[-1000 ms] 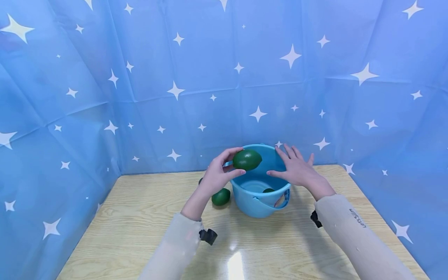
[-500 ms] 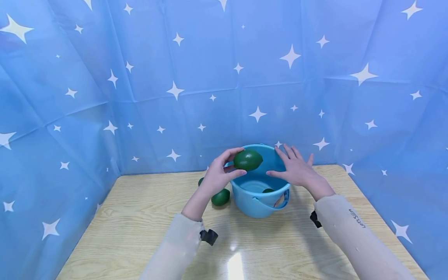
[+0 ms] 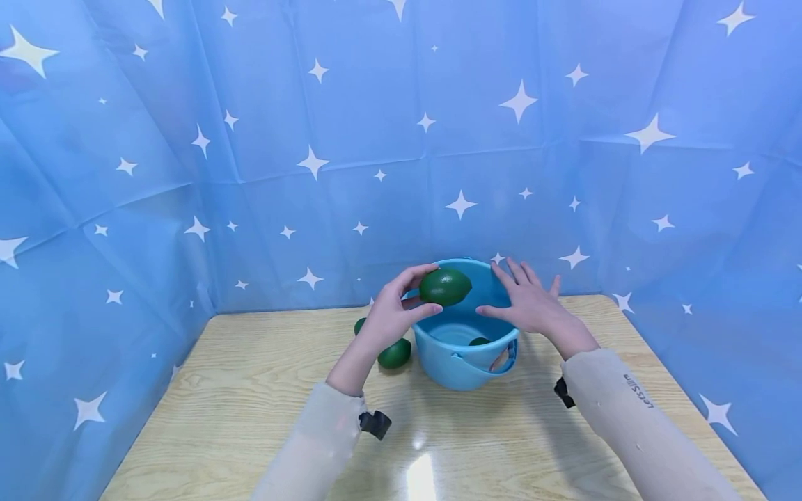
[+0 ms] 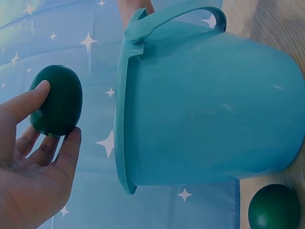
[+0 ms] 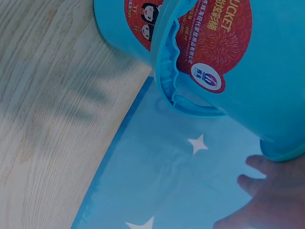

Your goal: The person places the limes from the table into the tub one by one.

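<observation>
My left hand (image 3: 390,312) holds a green lime (image 3: 445,287) between thumb and fingers, above the left side of a blue bucket's (image 3: 445,365) mouth. The left wrist view shows the thumb on one side of that lime (image 4: 59,102) and fingertips on the other, apart from the bucket wall (image 4: 205,105). My right hand (image 3: 532,305) is at the bucket's right rim with its fingers spread; in the right wrist view, the hand (image 5: 276,195) is partly cut off by the frame. Part of another lime (image 3: 480,342) shows inside the bucket, mostly hidden by the front rim.
A lime (image 3: 395,353) lies on the wooden table (image 3: 250,403) left of the bucket. Another green piece (image 3: 359,325) shows behind my left wrist, mostly hidden. The bucket's handle (image 5: 164,71) hangs down by its red label (image 5: 217,45). A starry blue cloth (image 3: 376,139) surrounds the table.
The held lime has shifted very slightly to the right above the bucket. A little more of the green piece behind my left wrist is visible. My right hand has stayed put.
</observation>
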The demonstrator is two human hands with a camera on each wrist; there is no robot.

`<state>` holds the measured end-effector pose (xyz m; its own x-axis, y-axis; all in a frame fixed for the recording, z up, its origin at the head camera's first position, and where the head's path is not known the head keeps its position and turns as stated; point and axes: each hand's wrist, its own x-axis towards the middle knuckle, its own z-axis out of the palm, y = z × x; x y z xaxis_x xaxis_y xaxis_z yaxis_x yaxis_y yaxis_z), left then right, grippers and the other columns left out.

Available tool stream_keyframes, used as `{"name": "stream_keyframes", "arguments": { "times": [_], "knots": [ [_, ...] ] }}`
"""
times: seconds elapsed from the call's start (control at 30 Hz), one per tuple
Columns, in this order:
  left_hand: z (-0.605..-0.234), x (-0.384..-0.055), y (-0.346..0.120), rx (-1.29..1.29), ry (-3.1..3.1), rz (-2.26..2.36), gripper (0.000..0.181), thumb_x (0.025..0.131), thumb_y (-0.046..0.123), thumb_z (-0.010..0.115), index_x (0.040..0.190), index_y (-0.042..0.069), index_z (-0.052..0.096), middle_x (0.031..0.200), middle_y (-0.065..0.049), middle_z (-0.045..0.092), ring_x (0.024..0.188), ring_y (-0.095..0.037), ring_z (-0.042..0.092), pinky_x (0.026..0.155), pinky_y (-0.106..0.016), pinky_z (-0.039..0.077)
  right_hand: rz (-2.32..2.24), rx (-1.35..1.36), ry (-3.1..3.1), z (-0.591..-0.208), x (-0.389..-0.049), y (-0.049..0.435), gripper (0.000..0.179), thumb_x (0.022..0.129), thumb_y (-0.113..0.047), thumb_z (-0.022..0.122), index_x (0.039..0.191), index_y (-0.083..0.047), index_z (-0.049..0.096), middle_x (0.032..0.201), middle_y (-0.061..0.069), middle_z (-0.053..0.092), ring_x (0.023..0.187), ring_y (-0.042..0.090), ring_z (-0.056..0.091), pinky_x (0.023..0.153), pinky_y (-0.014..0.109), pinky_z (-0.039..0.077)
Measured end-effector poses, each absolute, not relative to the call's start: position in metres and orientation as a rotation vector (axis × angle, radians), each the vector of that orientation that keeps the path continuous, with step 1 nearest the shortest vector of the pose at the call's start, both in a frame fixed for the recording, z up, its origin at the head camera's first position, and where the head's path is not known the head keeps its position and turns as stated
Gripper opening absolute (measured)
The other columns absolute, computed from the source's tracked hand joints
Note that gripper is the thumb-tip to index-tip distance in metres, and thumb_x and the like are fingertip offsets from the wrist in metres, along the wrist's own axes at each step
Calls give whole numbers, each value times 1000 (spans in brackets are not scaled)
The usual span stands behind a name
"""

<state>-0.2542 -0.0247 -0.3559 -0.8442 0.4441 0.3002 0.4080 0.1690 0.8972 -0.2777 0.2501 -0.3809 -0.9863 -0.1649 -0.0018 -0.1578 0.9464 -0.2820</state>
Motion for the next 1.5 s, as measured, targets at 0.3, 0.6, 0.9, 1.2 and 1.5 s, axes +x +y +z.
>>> {"name": "stream_keyframes", "arguments": {
  "times": [0.3, 0.6, 0.9, 1.2, 1.5],
  "knots": [
    [-356, -254, -24, 862, 2357, 1817, 60, 91, 11, 73, 146, 16, 49, 137, -9, 59, 128, -25, 57, 107, -41, 51, -447, -258, 3075, -382, -278, 250, 103, 86, -73, 55, 161, -15, 14, 166, 24, 6, 151, 52, 1, 106, 85, -10],
    [-358, -255, -23, 859, 2368, 1802, 59, 92, 13, 72, 145, 18, 50, 139, -8, 58, 130, -25, 56, 107, -40, 51, -451, -262, 3072, -381, -277, 250, 103, 87, -73, 55, 161, -15, 14, 166, 24, 6, 151, 52, 1, 106, 85, -10],
    [-359, -254, -22, 861, 2371, 1793, 58, 92, 13, 72, 145, 19, 49, 139, -8, 58, 129, -24, 56, 107, -40, 51, -442, -258, 3072, -380, -276, 249, 102, 87, -72, 55, 161, -15, 14, 166, 24, 6, 151, 52, 1, 106, 85, -9],
    [-359, -255, -21, 863, 2374, 1794, 58, 92, 13, 72, 145, 19, 50, 140, -8, 57, 130, -25, 56, 107, -42, 51, -448, -258, 3071, -379, -275, 248, 100, 88, -69, 57, 161, -14, 16, 166, 24, 6, 151, 52, 1, 106, 85, -10],
    [-357, -255, -21, 872, 2390, 1811, 66, 94, 17, 70, 152, 22, 41, 158, 0, 42, 147, -21, 39, 120, -45, 36, -453, -251, 3071, -380, -276, 249, 102, 87, -70, 57, 161, -14, 15, 166, 25, 7, 150, 52, 1, 106, 85, -9]
  ]
}}
